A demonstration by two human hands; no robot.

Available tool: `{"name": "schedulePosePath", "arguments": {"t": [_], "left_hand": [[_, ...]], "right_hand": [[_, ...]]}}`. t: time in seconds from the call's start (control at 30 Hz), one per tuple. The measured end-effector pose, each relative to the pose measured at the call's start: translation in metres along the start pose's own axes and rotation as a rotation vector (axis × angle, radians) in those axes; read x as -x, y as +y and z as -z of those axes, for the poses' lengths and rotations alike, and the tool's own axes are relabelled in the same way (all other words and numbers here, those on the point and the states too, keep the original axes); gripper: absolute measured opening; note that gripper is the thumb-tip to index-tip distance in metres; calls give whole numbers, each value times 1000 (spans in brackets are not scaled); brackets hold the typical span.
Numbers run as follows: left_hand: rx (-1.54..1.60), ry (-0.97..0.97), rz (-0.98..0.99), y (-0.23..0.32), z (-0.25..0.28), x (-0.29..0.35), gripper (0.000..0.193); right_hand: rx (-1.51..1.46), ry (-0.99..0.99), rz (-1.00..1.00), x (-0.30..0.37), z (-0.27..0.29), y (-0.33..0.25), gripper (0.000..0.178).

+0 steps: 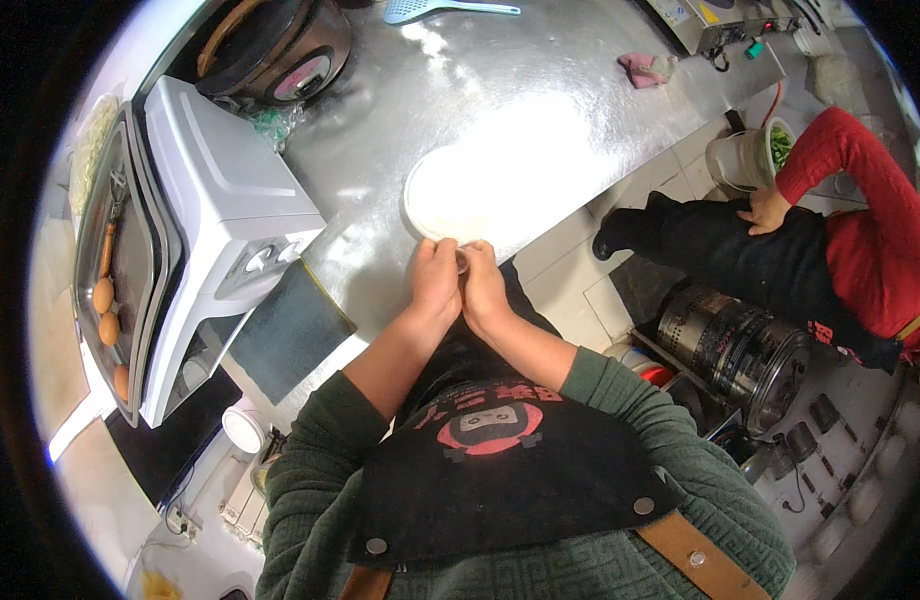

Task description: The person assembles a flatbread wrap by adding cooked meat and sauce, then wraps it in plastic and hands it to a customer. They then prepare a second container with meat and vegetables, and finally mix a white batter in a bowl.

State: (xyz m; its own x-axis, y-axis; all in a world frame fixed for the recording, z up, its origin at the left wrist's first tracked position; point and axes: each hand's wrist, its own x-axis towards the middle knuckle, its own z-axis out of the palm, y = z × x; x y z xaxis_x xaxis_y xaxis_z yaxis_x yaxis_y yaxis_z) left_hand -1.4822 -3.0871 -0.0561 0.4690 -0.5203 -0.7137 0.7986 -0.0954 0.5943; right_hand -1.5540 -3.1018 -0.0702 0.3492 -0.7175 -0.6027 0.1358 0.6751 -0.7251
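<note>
My left hand [436,282] and my right hand [485,288] are held close together in front of my apron. The fingers of both are curled inward and meet at the thumbs. A small brownish thing [462,262] shows between them, mostly covered, and its kind cannot be made out. Just beyond my fingertips, a round white bowl [417,196] stands at the near edge of the steel table [370,125]. Bright glare washes out much of the bowl, so its contents are hard to see.
Left stands a white appliance with knobs [230,200], beside a metal tray [128,260] with several brown eggs and a whisk. A round cooker [290,60], blue slotted spatula [435,8] and pink cloth [648,70] are on the table. A person in a red sleeve [840,150] is at right.
</note>
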Motion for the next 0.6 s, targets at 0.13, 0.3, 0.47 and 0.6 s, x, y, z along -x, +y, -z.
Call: {"name": "schedulePosePath", "arguments": {"t": [0.13,0.3,0.47,0.6], "left_hand": [[27,-6,-8,-3,1,-3,9],[-28,-4,40,-9,14,-15,17],[-24,-63,75,-8,22,-18,16],[-164,-83,82,3,25,-17,10]], "right_hand": [[-240,135,-131,-1,-5,-6,14],[-169,44,-166,-7,-1,-16,10],[45,30,-133,-7,2,-23,12],[160,79,-161,-11,-2,-29,12]]}}
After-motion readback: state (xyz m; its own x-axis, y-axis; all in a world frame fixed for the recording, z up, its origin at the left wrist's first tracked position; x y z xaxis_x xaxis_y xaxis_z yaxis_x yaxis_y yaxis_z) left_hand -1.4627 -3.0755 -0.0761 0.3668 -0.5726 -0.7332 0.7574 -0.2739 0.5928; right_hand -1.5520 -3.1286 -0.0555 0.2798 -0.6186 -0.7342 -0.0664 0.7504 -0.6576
